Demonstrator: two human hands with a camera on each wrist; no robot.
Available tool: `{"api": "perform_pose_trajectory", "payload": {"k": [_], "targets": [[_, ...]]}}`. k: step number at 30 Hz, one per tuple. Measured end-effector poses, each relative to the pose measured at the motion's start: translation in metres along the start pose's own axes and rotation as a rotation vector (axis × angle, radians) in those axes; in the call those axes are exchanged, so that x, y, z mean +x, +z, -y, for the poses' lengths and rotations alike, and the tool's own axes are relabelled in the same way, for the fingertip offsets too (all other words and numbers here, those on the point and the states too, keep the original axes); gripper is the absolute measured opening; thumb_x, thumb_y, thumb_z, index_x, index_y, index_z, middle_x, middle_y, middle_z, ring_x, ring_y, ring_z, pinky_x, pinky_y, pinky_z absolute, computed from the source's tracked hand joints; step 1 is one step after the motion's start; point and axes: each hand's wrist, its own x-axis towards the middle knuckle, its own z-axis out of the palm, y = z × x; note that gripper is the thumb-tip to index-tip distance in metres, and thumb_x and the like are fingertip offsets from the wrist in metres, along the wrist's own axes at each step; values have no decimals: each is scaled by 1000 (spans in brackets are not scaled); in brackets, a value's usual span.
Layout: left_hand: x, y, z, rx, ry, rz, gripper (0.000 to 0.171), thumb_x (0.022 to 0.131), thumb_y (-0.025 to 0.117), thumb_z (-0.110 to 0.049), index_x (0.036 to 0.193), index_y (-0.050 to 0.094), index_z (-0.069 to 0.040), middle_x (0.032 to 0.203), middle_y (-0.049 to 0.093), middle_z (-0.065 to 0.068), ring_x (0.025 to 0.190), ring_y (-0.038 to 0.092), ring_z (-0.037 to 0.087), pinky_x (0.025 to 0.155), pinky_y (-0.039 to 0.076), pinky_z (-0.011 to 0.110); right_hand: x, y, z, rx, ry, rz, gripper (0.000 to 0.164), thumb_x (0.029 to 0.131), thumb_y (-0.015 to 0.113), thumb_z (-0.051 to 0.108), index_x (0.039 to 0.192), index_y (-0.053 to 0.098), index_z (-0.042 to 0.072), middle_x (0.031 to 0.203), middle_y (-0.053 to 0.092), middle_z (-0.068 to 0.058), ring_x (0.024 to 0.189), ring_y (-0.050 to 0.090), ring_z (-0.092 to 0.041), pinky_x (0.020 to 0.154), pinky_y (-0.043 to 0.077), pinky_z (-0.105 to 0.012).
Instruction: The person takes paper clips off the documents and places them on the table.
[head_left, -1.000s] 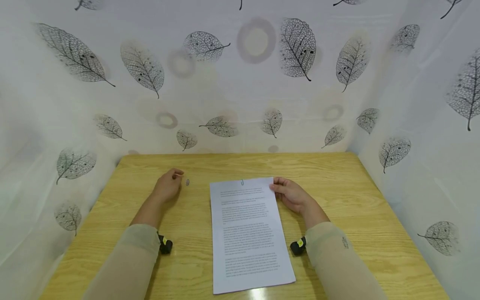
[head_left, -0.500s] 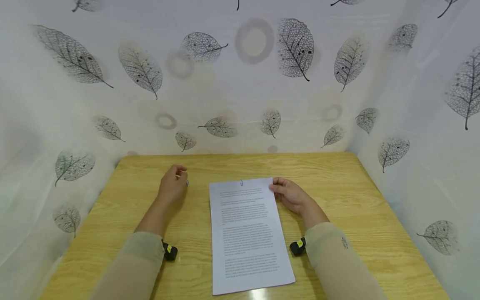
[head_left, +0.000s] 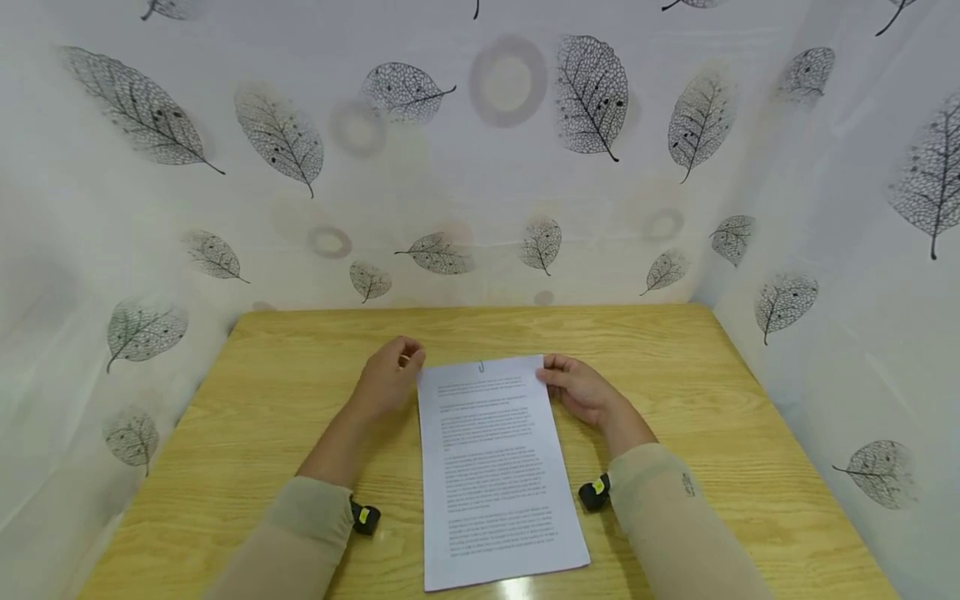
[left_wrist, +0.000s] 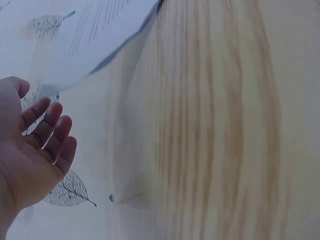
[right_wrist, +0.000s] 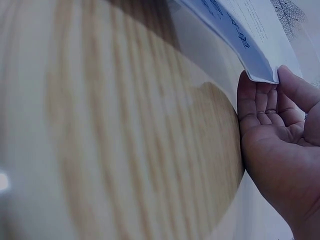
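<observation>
A stack of printed sheets (head_left: 487,467) lies in front of me in the head view, with a small paper clip (head_left: 482,367) on its top edge. My right hand (head_left: 581,389) pinches the top right corner between thumb and fingers. In the right wrist view that hand (right_wrist: 280,125) raises the corner a little, and larger print shows on the underside. My left hand (head_left: 388,377) is beside the top left corner. Its fingers (left_wrist: 60,132) are loosely bent and apart from the thumb in the left wrist view; I cannot tell whether it touches the paper.
The wooden table (head_left: 712,400) spreads around the sheets. A white curtain (head_left: 465,192) with leaf prints hangs behind the table and along both sides. Each wrist carries a small black camera, the left camera (head_left: 366,518) and the right camera (head_left: 595,493).
My left hand has moved right, past a loose paper clip on the table, to the sheets' top left corner. That loose clip is out of sight now. The right hand keeps its pinch.
</observation>
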Motion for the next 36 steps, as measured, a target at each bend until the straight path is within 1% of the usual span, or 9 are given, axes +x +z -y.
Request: {"api": "perform_pose_trajectory", "payload": {"k": [7,11,15,17,21,24,27,32,36], "targets": [[3,18,-20,135,20,53,41,113,54,-38,139,64,-9,138,69,11,129,65,33,111,55,53,-1,1,0,-1,-1,0,7,111,58,5,110,63,10,106,70,6,98,60,-12,85,50,-24],[6,28,-26,246,38,64,41,111,57,-40,140,66,-11,138,72,9,134,65,33,118,47,57,-2,1,0,-7,1,2,6,111,58,6,110,63,10,106,70,5,98,60,-12,85,50,-24],[9,35,-31,348,68,88,40,111,58,-42,137,68,-12,135,76,8,133,68,34,122,37,62,-3,2,-1,-6,0,7,7,111,58,7,108,62,10,106,70,5,98,60,-12,85,50,-24],[9,37,-34,382,73,102,38,111,58,-42,134,69,-14,133,77,8,131,70,34,124,34,61,-3,2,-1,-7,-1,8,8,111,58,6,107,62,11,106,69,6,99,61,-12,86,50,-24],[10,39,-38,455,84,124,35,111,59,-42,130,70,-15,130,80,6,126,73,31,127,30,58,-1,2,-2,-8,-2,7,10,111,57,5,106,62,12,106,69,6,100,61,-12,87,50,-24],[11,40,-39,517,108,139,35,111,59,-42,131,70,-16,131,80,5,125,74,28,127,31,56,0,3,-2,-4,0,-2,11,111,57,4,105,62,12,105,69,5,99,61,-12,86,50,-23],[12,41,-39,532,127,153,36,111,59,-43,132,70,-17,131,80,4,124,75,27,126,32,56,1,4,-2,-10,-6,0,11,111,57,3,105,61,11,105,68,5,99,60,-11,86,50,-24],[14,43,-42,443,126,166,29,110,62,-42,128,70,-21,126,81,3,125,74,30,126,35,59,1,5,-1,-18,-4,-7,11,111,56,2,106,61,10,106,68,4,100,60,-12,87,50,-24],[16,44,-46,392,125,157,23,109,65,-39,123,71,-22,121,81,2,118,75,27,124,38,58,1,4,0,-28,-3,-10,8,111,56,4,108,61,9,107,68,5,101,60,-12,87,50,-23]]}}
